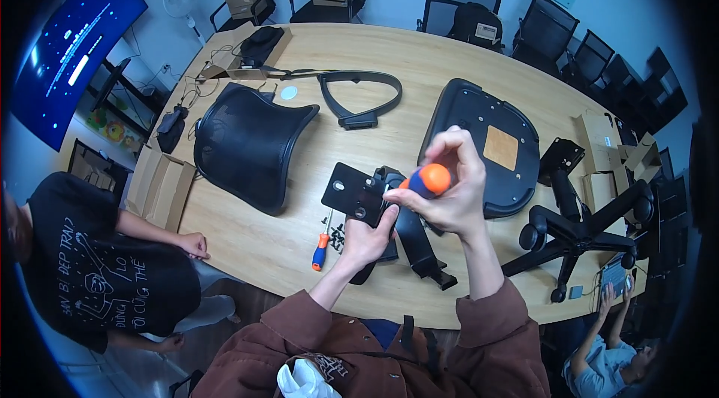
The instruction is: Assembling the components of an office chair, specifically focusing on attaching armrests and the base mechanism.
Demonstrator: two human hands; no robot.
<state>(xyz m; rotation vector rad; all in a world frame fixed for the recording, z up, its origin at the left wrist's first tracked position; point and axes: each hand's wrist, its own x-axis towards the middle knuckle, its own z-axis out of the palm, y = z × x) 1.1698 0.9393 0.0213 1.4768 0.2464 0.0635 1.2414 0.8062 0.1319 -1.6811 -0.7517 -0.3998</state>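
My left hand [367, 241] grips a black chair bracket with a flat metal plate [350, 187] with holes, holding it above the table's near edge. In my right hand [460, 192] is a screwdriver [430, 180] with an orange and blue handle, its end facing up; the fingers wrap round it. The shaft and tip are hidden behind the hand and handle. Below the bracket lies a bent black chair part [421, 248]. A second orange and blue screwdriver [320, 252] rests left of my left hand, beside a scatter of small black screws [338, 236].
Chair parts lie on the wooden table [374, 46]: a mesh backrest [247, 147], a looped armrest [363, 102], an upturned seat [517, 128] and a wheeled base [578, 237]. One person [112, 263] stands at left; another [614, 353] uses a laptop at lower right.
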